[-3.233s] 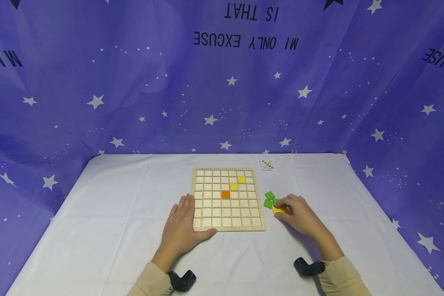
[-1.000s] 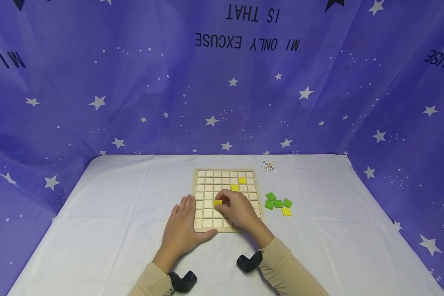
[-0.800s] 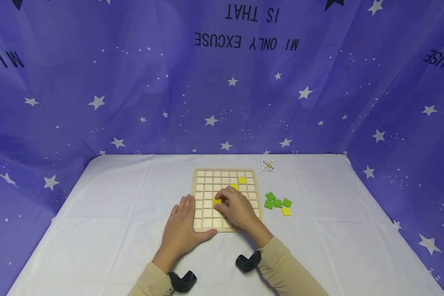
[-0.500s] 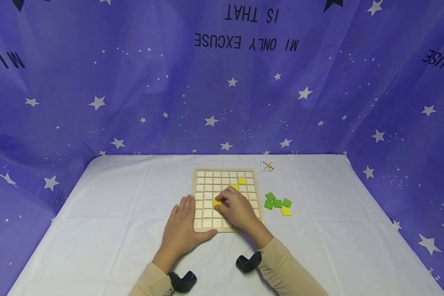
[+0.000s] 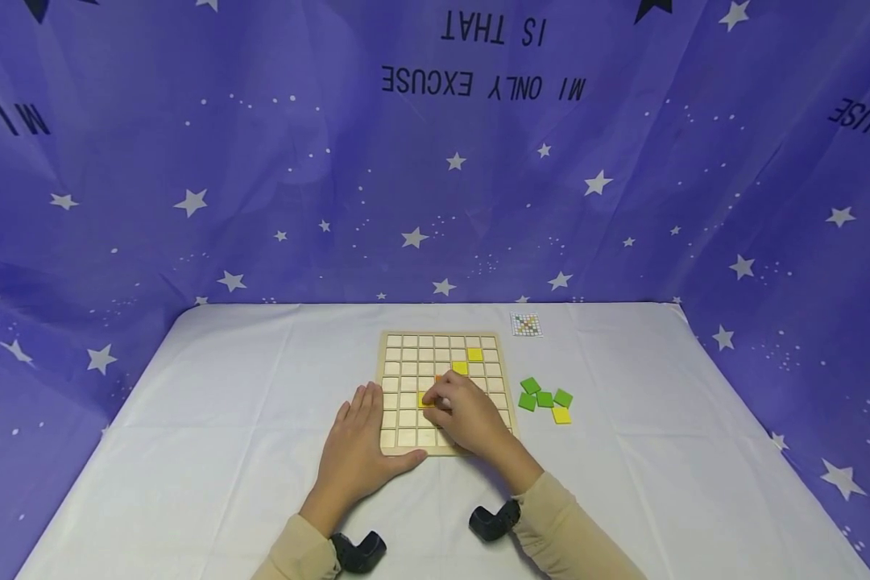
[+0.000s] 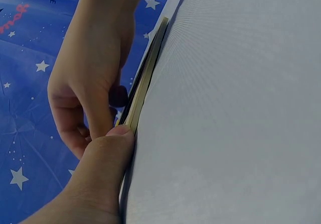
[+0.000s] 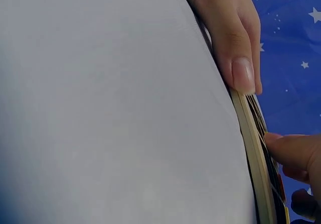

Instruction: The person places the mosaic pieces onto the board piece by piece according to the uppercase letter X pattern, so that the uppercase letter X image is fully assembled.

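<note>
A wooden grid board (image 5: 438,333) lies on the white table. My left hand (image 5: 354,443) rests along its left side with straight fingers, the thumb at the front edge. My right hand (image 5: 467,415) bends over the board's middle, thumb and index fingertip at a yellow tile (image 5: 421,400) that lies flat in a cell and is partly covered by the fingers. Up and right of it, an orange tile (image 5: 438,378) is mostly hidden behind that hand. Two more yellow tiles, the nearer one (image 5: 460,368) and the farther one (image 5: 474,354), continue the diagonal. In the left wrist view the left thumb (image 6: 120,133) presses the board's edge.
Right of the board lie several loose green tiles (image 5: 545,399) and one yellow tile (image 5: 561,416). A small card with a coloured grid pattern (image 5: 526,325) lies behind them. A purple star-printed curtain (image 5: 435,201) surrounds the table (image 5: 225,403) at the back and sides.
My right hand has carried a yellow tile from the loose pile to the board. It now sits flat in a cell, and the hand has shifted slightly right. My left hand stays put.
</note>
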`<state>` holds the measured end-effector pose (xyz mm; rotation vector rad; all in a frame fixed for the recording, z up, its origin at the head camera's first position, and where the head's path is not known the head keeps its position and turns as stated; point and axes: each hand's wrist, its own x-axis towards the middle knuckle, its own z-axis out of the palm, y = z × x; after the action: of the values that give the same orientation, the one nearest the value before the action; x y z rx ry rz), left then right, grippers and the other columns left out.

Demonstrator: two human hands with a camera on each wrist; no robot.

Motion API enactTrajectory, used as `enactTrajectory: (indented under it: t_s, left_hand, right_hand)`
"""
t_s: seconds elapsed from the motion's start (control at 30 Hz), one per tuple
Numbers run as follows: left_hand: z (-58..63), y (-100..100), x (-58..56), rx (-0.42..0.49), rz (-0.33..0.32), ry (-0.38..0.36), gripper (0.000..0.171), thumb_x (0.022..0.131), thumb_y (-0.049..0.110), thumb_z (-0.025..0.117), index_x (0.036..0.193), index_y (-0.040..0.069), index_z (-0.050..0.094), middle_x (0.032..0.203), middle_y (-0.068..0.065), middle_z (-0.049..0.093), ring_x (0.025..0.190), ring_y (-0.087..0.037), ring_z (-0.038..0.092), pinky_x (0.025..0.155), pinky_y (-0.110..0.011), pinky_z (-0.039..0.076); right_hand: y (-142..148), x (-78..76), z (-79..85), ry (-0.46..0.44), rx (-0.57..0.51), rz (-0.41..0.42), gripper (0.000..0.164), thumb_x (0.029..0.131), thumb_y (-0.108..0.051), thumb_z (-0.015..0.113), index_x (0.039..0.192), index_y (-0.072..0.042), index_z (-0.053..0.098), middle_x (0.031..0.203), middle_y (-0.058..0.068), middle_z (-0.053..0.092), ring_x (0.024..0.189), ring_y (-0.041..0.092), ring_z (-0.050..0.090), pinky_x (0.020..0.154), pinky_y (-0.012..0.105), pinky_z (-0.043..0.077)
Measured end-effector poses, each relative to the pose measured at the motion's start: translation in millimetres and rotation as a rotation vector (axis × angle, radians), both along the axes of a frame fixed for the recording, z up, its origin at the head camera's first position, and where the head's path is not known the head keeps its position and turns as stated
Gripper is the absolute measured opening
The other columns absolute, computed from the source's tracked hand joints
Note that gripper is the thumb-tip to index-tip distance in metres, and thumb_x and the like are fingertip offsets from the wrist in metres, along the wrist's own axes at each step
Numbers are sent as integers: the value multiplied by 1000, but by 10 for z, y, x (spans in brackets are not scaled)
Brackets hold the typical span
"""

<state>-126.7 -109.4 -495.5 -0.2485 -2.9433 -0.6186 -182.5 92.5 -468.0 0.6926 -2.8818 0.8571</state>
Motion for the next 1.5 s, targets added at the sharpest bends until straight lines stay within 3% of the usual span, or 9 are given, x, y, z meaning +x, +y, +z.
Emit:
enactTrajectory:
  t_s: [0.23, 0.5, 0.73, 0.97, 1.23, 1.5]
  left_hand:
    - [-3, 4, 8, 11, 4, 6, 129, 69, 84, 63, 155, -4, 24, 162, -19, 26, 152, -34, 24, 124, -50, 21]
    - [-14, -2, 1, 11, 5, 9, 129, 69, 85, 62, 155, -4, 25, 162, -19, 27, 152, -35, 24, 123, -51, 22]
    - [-12, -18, -10, 11, 5, 17, 129, 69, 85, 61, 155, -3, 24, 162, -19, 27, 152, -34, 24, 124, -51, 22]
    - [-10, -27, -13, 5, 5, 12, 130, 69, 86, 60, 156, -3, 23, 163, -18, 26, 153, -33, 23, 124, -50, 21]
    - [-11, -18, -10, 6, 3, 15, 129, 69, 86, 60, 156, -3, 23, 163, -18, 26, 153, -32, 23, 124, -50, 21]
    - [-17, -8, -11, 7, 1, 14, 129, 69, 86, 60, 156, -2, 23, 163, -18, 26, 152, -33, 24, 124, -50, 22]
  right_hand:
    - [256, 49, 58, -33, -37, -34, 21, 87, -30, 77, 106, -24, 73, 93, -13, 60, 77, 5, 53, 67, 23, 46]
    - [778, 100, 152, -110, -15, -103, 28, 87, -30, 77, 114, -22, 71, 90, -12, 58, 75, 8, 52, 66, 24, 44]
    - [1273, 118, 164, -95, 28, -177, 36, 86, -27, 79, 119, -17, 69, 97, -5, 63, 84, 12, 55, 75, 30, 46]
    - [1651, 164, 133, -54, 106, -244, 33, 85, -22, 79, 116, -13, 69, 94, -4, 63, 84, 15, 56, 75, 35, 47]
    - [1811, 213, 59, -62, 112, -240, 23, 86, -19, 77, 108, -14, 72, 96, -3, 65, 91, 16, 60, 84, 44, 51]
    - [1810, 229, 51, -161, 62, -242, 23, 85, -22, 79, 102, -14, 65, 105, 1, 63, 101, 22, 59, 90, 45, 50]
